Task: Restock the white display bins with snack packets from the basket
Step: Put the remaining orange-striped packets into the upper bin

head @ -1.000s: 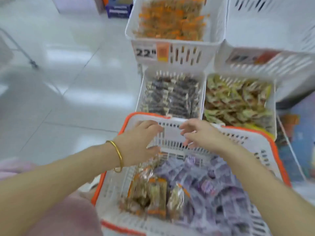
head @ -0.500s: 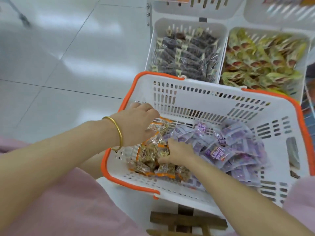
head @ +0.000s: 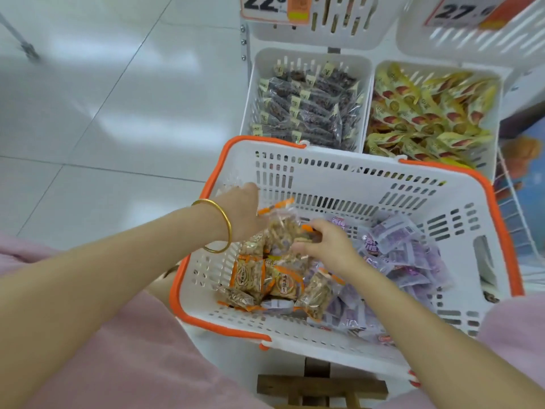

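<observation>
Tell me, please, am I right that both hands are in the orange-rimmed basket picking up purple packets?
Not quite: the head view shows the left hand and right hand in the orange-rimmed basket picking up the orange-trimmed packets, not the purple packets.

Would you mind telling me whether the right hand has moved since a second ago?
Yes. The right hand has come off the far rim of the basket and down inside it, onto the orange-trimmed packets.

A white slotted basket (head: 324, 180) with an orange rim holds clear orange-edged packets (head: 259, 278), possibly nuts, on its left and pale purple packets (head: 413, 255) on its right. Beyond it, two white display bins sit side by side: the left bin (head: 309, 54) holds dark packets, the right bin (head: 436, 64) yellow ones.
</observation>
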A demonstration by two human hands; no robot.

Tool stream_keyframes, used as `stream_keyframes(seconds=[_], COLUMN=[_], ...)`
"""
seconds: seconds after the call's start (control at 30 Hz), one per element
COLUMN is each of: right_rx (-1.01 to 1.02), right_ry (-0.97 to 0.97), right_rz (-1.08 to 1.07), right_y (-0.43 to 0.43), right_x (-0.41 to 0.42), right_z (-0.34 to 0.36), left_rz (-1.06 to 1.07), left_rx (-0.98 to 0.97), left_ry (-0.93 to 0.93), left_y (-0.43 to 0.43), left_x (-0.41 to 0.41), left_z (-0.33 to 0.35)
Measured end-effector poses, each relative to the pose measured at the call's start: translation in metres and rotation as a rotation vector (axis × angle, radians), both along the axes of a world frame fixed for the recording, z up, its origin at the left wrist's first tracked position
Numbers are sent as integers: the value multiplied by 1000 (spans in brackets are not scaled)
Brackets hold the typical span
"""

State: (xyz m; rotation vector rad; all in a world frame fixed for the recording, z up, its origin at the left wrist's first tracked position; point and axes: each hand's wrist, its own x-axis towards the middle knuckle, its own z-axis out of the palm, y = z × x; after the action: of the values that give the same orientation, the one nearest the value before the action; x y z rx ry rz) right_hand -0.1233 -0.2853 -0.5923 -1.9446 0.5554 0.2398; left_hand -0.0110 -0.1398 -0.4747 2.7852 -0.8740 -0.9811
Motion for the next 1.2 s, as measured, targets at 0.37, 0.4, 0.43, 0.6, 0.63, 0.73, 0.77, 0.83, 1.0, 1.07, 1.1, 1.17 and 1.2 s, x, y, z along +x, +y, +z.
stream_keyframes(seconds=[0.37, 0.4, 0.43, 0.6, 0.63, 0.73, 0.77, 0.83, 1.0, 1.07, 1.1, 1.17, 1.2], right_rx=[-84, -109, -125, -189, -200, -40, 54, 220, 580, 863, 963, 938, 808], right_ry=[-262, -256, -255, -205, -203, -181, -145, -86, -188, -270, -295, -322, -321], right_rz=[76, 84, 62, -213, -265, -404, -448, -511, -552, -523, -492, -395, -357], right_y=[-27, -36, -46, -103, -108, -108, -104, -97, -96, -99, -101, -104, -105], right_x=[4, 4, 3, -2, -2, 0, 1, 4, 6, 4, 3, 2, 2], right_z=[127, 134, 142, 167, 166, 158, 155, 148, 149, 155, 156, 157, 155], left_rz=[701, 715, 724, 677, 657, 594, 578, 532, 487, 495, 513, 559, 574], left_rx=[-778, -801, -821, -867, -857, -832, -827, -816, -835, -835, -838, -855, -864], left_ry=[857, 884, 900, 905, 894, 850, 833, 785, 688, 681, 689, 723, 751], left_y=[-79, -82, -83, -88, -89, -92, -94, -96, -97, -97, -98, -98, -98], left_x=[0, 2, 3, 9, 10, 8, 8, 9, 8, 7, 8, 10, 10], left_z=[28, 32, 36, 38, 36, 29, 27, 21, 17, 17, 16, 17, 18])
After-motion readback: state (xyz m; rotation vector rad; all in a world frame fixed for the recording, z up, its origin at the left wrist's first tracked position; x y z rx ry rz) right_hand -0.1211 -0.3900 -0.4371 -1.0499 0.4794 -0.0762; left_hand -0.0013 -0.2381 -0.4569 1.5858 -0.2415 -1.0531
